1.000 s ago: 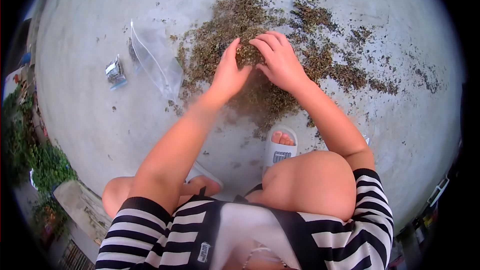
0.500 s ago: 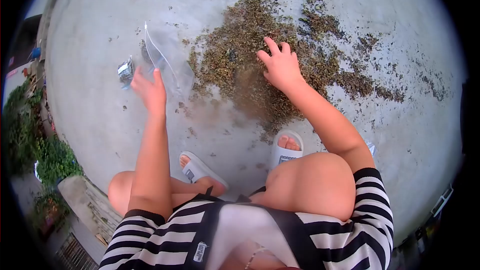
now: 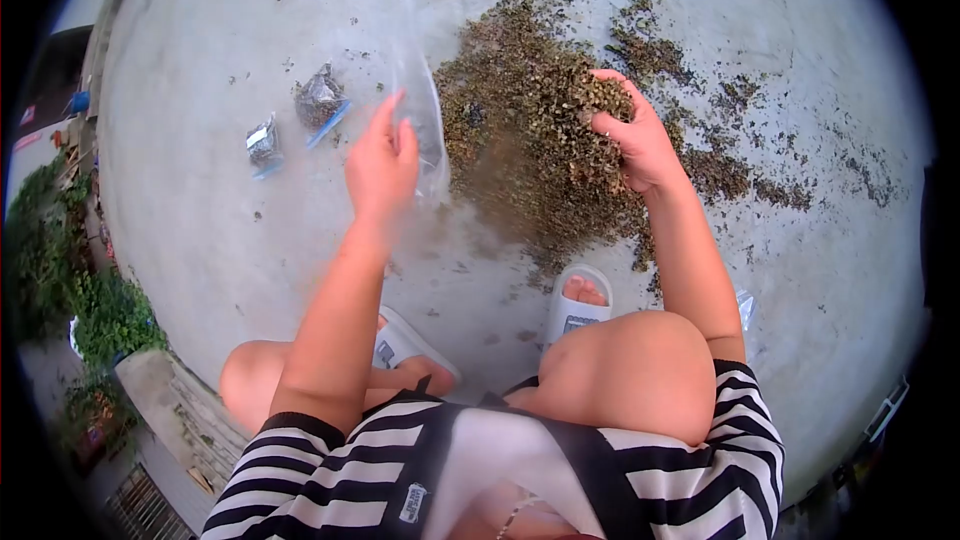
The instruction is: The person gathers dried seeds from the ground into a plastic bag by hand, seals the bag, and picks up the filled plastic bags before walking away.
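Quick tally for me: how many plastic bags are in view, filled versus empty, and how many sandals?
Filled small bags: 2 (one, another)
Empty clear bag: 1, lifted by the left hand
Sandals: 2 (one, another)
Total: 5

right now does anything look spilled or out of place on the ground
Dried brown-green plant bits lie strewn across the grey concrete floor, with loose patches trailing off to the right. The right hand grips a clump of it; the left hand lifts a clear plastic bag. Two small filled packets lie apart at left.
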Demonstrator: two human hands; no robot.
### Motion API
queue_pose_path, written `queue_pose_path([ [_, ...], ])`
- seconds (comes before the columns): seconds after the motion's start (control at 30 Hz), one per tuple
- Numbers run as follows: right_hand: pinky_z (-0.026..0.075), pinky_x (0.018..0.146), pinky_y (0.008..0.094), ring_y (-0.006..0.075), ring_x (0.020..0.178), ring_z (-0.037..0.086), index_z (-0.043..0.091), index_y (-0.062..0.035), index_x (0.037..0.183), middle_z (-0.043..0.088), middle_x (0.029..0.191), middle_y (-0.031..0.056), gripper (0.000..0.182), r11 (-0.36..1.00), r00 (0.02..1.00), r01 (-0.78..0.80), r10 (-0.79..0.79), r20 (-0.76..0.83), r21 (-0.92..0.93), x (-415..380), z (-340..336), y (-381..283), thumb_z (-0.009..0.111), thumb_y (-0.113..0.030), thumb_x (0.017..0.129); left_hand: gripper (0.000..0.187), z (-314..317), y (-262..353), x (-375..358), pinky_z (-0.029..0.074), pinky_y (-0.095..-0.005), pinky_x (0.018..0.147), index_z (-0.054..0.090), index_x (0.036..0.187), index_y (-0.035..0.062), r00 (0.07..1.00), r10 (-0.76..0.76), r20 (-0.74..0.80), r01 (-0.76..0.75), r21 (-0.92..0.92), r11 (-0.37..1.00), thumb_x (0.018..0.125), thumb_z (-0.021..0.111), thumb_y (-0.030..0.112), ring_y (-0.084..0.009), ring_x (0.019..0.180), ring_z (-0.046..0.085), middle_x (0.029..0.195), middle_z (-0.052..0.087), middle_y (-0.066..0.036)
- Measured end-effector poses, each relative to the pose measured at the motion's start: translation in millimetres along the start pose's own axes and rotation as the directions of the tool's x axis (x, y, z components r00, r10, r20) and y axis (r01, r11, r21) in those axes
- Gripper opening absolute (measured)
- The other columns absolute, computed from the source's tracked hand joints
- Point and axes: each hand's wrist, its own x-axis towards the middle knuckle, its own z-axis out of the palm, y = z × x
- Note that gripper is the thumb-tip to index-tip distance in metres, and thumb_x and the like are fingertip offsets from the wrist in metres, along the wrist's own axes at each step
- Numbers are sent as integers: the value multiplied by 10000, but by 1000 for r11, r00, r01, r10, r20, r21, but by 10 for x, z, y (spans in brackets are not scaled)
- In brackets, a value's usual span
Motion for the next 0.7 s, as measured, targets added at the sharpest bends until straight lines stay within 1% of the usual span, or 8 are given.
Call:
queue_pose_path([
  [0.13, 610, 882, 355, 169, 1023, 725, 570, -108, 1439, 728, 1214, 56, 556, 913, 988, -40, -25, 154, 406, -200, 381, -207, 717, 34, 922, 365, 314, 266, -104, 542, -398, 721, 691, 1384, 113, 988, 145, 60, -143, -33, 989, 1024, 644, 155, -293, 742, 691, 866, 723, -153],
  [0.27, 617, 862, 357, 171, 1017, 733, 594, -89, 1368, 735, 1181, 68, 411, 898, 968, -236, 182, 175, 372, -189, 634, -91, 717, -37, 979, 326, 650, 123, -72, 568, -403, 793, 710, 1348, 102, 968, 231, 96, -187, -337, 923, 1037, 620, 132, -317, 868, 762, 989, 768, -182],
  [0.33, 623, 832, 354, 177, 1014, 734, 599, -84, 1348, 737, 1175, 83, 377, 874, 964, -264, 254, 80, 409, -143, 601, 50, 715, -58, 991, 337, 709, 196, -66, 524, -319, 718, 705, 1393, 100, 975, 43, 217, 63, -457, 888, 1079, 594, 156, -146, 746, 666, 872, 740, -87],
  [0.4, 626, 810, 354, 179, 1018, 732, 585, -73, 1356, 731, 1187, 95, 372, 910, 970, -239, 238, 47, 340, -110, 546, 118, 710, -82, 1005, 349, 696, 199, -58, 490, -270, 690, 697, 1419, 94, 930, -106, 351, 267, -450, 852, 1101, 581, 182, -58, 715, 575, 828, 694, -20],
  [0.53, 625, 792, 353, 176, 1024, 726, 525, -51, 1408, 714, 1221, 115, 454, 972, 983, -142, 160, -88, 187, -81, 585, 200, 727, -164, 1017, 371, 777, 353, -224, 390, -229, 514, 671, 1466, 121, 943, -65, 328, 263, -610, 747, 1141, 549, 252, -28, 554, 464, 709, 536, 85],
  [0.6, 597, 965, 431, 303, 1217, 688, 314, 23, 1610, 591, 1461, 244, 938, 981, 992, -69, 49, -113, -180, -4, 595, 270, 816, -405, 944, 383, 825, 363, -259, 385, -226, 511, 657, 1480, 116, 960, -14, 279, 184, -597, 781, 1147, 539, 264, -25, 561, 459, 717, 530, 87],
  [0.67, 544, 1068, 464, 364, 1333, 634, 223, 70, 1640, 479, 1580, 304, 1074, 724, 980, 125, -198, -30, -679, 107, 638, 347, 824, -454, 920, 395, 849, 391, -281, 381, -224, 511, 642, 1493, 109, 961, 0, 277, 180, -627, 758, 1152, 532, 275, -22, 570, 456, 723, 524, 87],
  [0.7, 515, 1112, 463, 369, 1355, 627, 330, 31, 1624, 542, 1539, 300, 959, 781, 989, 149, -129, 77, -606, 14, 639, 248, 811, -427, 933, 402, 848, 406, -285, 380, -222, 512, 635, 1499, 104, 954, -12, 300, 217, -661, 719, 1154, 529, 280, -20, 575, 454, 725, 521, 87],
])
